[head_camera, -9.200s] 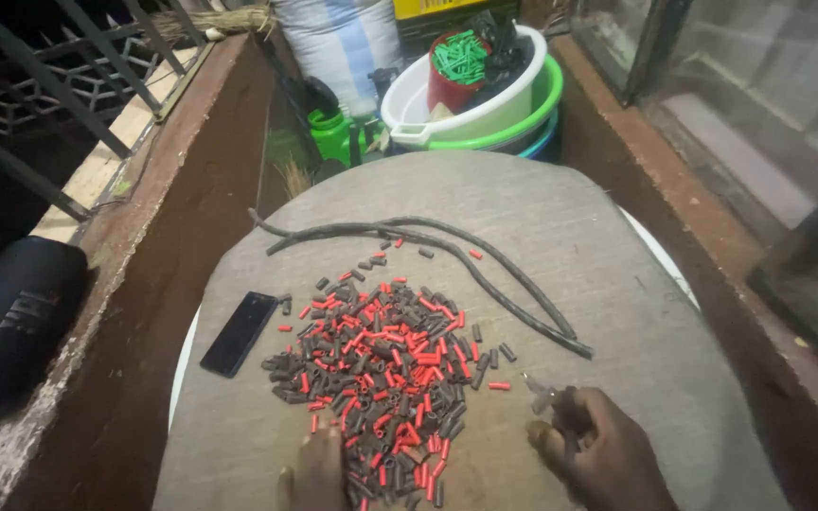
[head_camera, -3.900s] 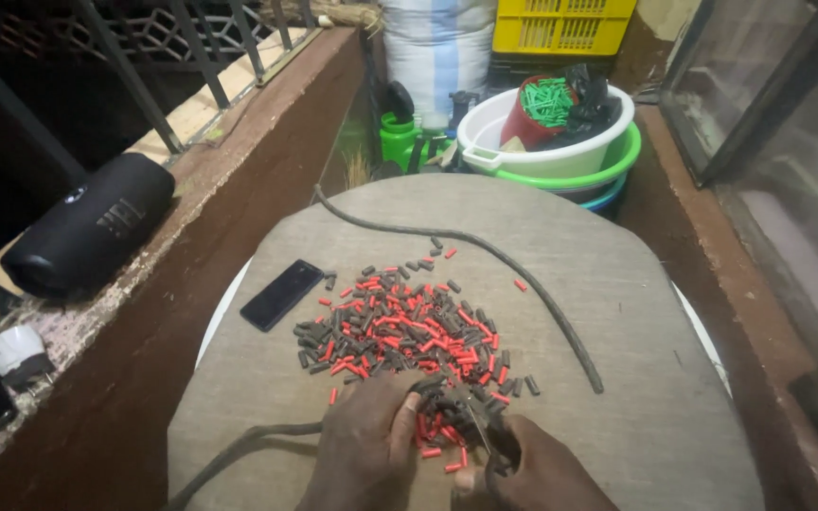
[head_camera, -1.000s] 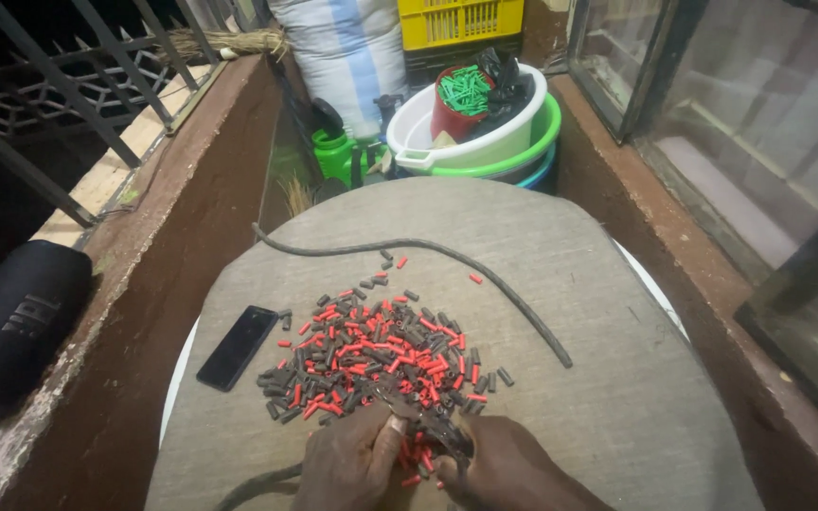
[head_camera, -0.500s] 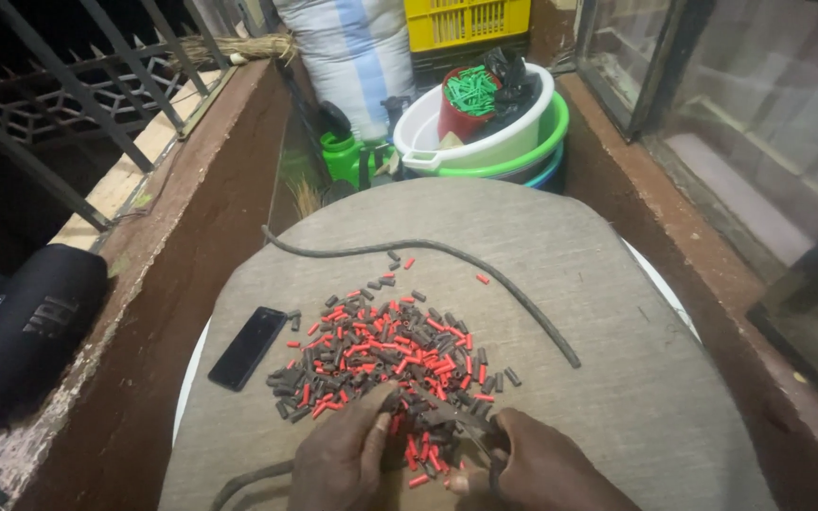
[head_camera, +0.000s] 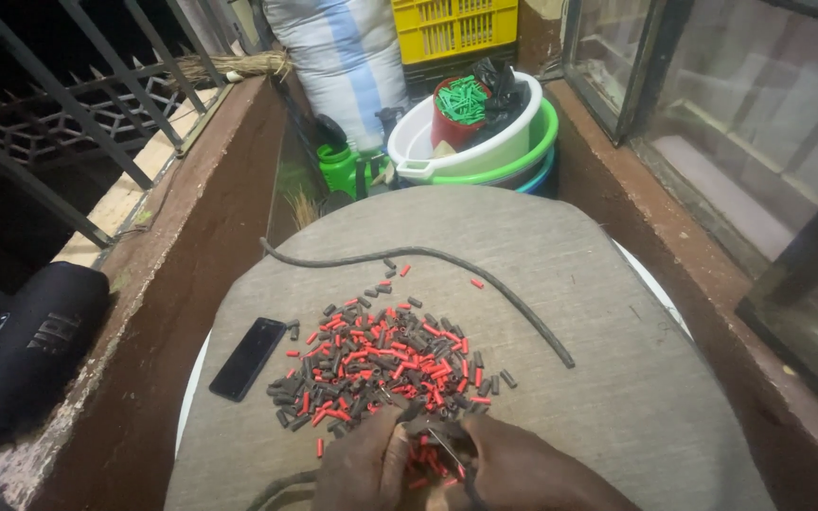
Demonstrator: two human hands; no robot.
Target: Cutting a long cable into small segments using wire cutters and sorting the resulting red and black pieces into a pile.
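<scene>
A pile of small red and dark grey tube pieces [head_camera: 381, 364] lies on a round grey cloth-covered table [head_camera: 617, 397]. My left hand [head_camera: 362, 468] and my right hand [head_camera: 523, 468] meet at the pile's near edge, fingers closed around a dark cable end [head_camera: 418, 421] and a small metal cutting tool [head_camera: 452, 454]. Which hand holds which is hard to tell. A long dark cable [head_camera: 447, 265] curves across the table behind the pile. Another cable piece [head_camera: 281, 487] runs off the bottom edge left of my left hand.
A black phone [head_camera: 248, 358] lies left of the pile. A black cylindrical speaker [head_camera: 26, 345] rests on the brick ledge at left. Stacked white and green basins [head_camera: 471, 151] with a red cup stand behind the table, beside a green jug [head_camera: 338, 170], a sack and a yellow crate.
Over the earlier frames one of two long cables left the table's back. In the last second my hands stayed together at the pile's near edge; only the view shifted slightly.
</scene>
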